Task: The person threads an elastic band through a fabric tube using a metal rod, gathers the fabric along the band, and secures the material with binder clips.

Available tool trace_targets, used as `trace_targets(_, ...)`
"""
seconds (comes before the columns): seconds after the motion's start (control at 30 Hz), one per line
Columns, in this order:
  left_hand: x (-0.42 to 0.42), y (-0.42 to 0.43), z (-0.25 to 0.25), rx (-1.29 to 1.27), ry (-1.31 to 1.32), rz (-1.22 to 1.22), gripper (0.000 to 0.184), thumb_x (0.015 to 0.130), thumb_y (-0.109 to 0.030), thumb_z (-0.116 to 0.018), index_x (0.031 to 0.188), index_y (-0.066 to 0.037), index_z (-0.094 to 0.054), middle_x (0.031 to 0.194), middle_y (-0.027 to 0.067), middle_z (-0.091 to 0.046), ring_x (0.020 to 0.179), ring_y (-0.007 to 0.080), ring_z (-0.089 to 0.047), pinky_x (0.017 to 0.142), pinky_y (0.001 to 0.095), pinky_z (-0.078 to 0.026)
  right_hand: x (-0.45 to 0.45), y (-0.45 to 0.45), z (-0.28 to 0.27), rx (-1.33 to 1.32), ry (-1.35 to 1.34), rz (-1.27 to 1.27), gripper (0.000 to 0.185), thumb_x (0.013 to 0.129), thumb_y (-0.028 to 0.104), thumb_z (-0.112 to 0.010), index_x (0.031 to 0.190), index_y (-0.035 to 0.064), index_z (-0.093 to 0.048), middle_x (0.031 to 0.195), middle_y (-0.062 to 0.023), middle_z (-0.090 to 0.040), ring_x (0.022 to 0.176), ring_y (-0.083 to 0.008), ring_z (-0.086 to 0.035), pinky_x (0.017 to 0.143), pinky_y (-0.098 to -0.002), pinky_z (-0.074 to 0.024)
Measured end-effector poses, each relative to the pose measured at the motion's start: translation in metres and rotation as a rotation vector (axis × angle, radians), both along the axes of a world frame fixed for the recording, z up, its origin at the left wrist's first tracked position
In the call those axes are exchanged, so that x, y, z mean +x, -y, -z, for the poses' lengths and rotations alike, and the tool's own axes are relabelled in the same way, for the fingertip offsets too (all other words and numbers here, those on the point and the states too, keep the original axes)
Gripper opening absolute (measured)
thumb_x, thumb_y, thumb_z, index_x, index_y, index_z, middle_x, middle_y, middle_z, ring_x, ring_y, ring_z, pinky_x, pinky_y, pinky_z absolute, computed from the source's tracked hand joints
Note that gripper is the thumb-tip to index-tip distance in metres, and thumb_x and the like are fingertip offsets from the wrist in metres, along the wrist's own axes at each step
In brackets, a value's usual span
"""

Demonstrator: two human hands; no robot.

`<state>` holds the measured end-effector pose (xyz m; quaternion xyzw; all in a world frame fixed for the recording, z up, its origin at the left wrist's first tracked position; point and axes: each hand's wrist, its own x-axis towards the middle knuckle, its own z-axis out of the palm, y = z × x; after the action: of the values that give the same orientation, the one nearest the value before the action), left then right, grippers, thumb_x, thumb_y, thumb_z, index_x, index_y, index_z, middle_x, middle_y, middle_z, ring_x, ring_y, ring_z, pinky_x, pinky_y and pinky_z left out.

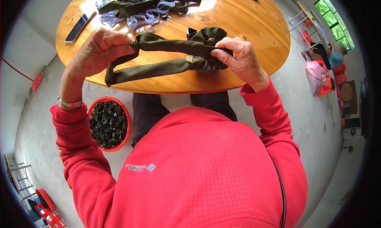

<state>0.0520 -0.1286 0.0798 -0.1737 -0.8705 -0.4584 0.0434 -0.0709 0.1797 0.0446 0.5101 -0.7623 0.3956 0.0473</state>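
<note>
An olive-green fabric band (170,45) is stretched between my two hands above the near edge of the table, forming a long loop with a bunched, knotted part at its right end. My left hand (105,51) pinches the loop's left end between thumb and fingers. At the right, my right hand (240,59) grips the band beside the bunched part, thumb on top. A small pale tab shows on the lower strand. Beyond the band lies a pile of olive fabric strips (131,6) mixed with white elastic bands (145,20).
The round wooden table (254,41) has a phone (79,28) at its left and a small dark object behind the band. Below, a red basin (129,127) holds many dark fabric pieces. A person (323,55) and red stools are at the far right.
</note>
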Motion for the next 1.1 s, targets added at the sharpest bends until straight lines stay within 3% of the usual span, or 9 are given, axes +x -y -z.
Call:
trace_targets(0.03,0.002,0.001,0.001,0.012,0.026,-0.022,0.009,0.083,-0.004,-0.060,0.080,0.004,-0.058,0.061,0.0000,-0.050,0.061,0.0035,-0.043,0.056,0.0230,-0.039,0.001,0.001,-0.001,-0.001,-0.220,0.045,0.013,0.078,0.016,-0.066,0.074,0.0042,-0.059,0.060,-0.0094,-0.052,0.056,-0.0247,-0.053,0.058,-0.0323,-0.0400)
trace_targets(0.13,0.004,0.004,0.001,-0.004,0.061,-0.057,0.011,0.083,-0.005,-0.060,0.077,0.004,-0.057,0.060,0.0001,-0.049,0.060,0.0036,-0.043,0.055,0.0234,-0.038,-0.001,0.004,0.010,0.026,-0.500,0.185,0.014,0.076,0.017,-0.067,0.076,0.0054,-0.059,0.061,-0.0074,-0.054,0.059,-0.0253,-0.054,0.060,-0.0352,-0.0400)
trace_targets(0.33,-0.016,-0.015,0.004,-0.306,-0.080,0.068,0.016,0.081,-0.013,-0.062,0.073,0.001,-0.058,0.055,0.0071,-0.045,0.052,0.0132,-0.046,0.051,0.0305,-0.038,0.005,0.014,-0.008,-0.070,-0.215,-0.061,0.029,0.075,0.020,-0.068,0.098,0.0041,-0.060,0.082,-0.0152,-0.059,0.072,-0.0296,-0.058,0.069,-0.0348,-0.0434)
trace_targets(0.47,-0.022,-0.037,0.000,-0.326,-0.157,0.117,0.019,0.082,-0.016,-0.060,0.071,0.000,-0.057,0.055,0.0137,-0.048,0.047,0.0224,-0.048,0.049,0.0342,-0.040,0.019,0.022,-0.045,0.031,-0.505,0.032,0.045,0.080,0.025,-0.065,0.116,0.0003,-0.053,0.107,-0.0141,-0.060,0.097,-0.0275,-0.057,0.083,-0.0336,-0.0434)
trace_targets(0.5,-0.021,-0.043,-0.011,-0.421,-0.037,0.105,0.015,0.084,-0.012,-0.060,0.076,0.000,-0.058,0.057,0.0070,-0.051,0.054,0.0137,-0.052,0.051,0.0305,-0.040,0.022,0.031,-0.046,-0.005,-0.480,-0.023,0.034,0.081,0.023,-0.064,0.107,0.0030,-0.058,0.094,-0.0133,-0.063,0.088,-0.0261,-0.059,0.078,-0.0325,-0.0437)
trace_targets(0.63,-0.020,-0.057,-0.013,-0.353,-0.164,0.169,0.017,0.084,-0.015,-0.060,0.076,0.000,-0.060,0.055,0.0064,-0.051,0.048,0.0114,-0.048,0.047,0.0285,-0.040,0.021,0.042,-0.036,0.115,-0.267,-0.201,0.015,0.082,0.016,-0.060,0.080,0.0019,-0.060,0.065,-0.0151,-0.055,0.060,-0.0288,-0.056,0.058,-0.0354,-0.0444)
trace_targets(0.87,-0.004,-0.009,-0.021,0.237,0.480,0.290,0.039,0.083,-0.030,-0.062,0.086,0.009,-0.060,0.062,0.0085,-0.060,0.048,0.0127,-0.057,0.042,0.0224,-0.046,0.014,0.003,-0.067,0.112,0.081,-0.141,0.013,0.083,0.006,-0.057,0.074,-0.0021,-0.060,0.056,-0.0031,-0.051,0.049,-0.0075,-0.045,0.046,-0.0237,-0.0360)
trace_targets(1.0,0.002,0.010,0.000,0.504,0.314,0.263,0.031,0.087,-0.024,-0.055,0.079,0.005,-0.060,0.054,0.0078,-0.058,0.042,0.0146,-0.055,0.047,0.0256,-0.047,-0.004,-0.027,-0.067,0.086,0.276,-0.051,0.015,0.084,0.009,-0.060,0.074,-0.0021,-0.061,0.058,0.0006,-0.051,0.050,-0.0041,-0.044,0.045,-0.0201,-0.0339)
trace_targets(1.1,0.000,0.005,0.002,0.409,0.211,0.203,0.023,0.088,-0.017,-0.054,0.079,0.003,-0.062,0.052,0.0071,-0.057,0.043,0.0124,-0.054,0.047,0.0244,-0.047,-0.001,-0.029,-0.068,0.093,0.366,-0.022,0.017,0.084,0.011,-0.062,0.074,-0.0022,-0.061,0.059,0.0006,-0.051,0.051,-0.0037,-0.044,0.045,-0.0198,-0.0337)
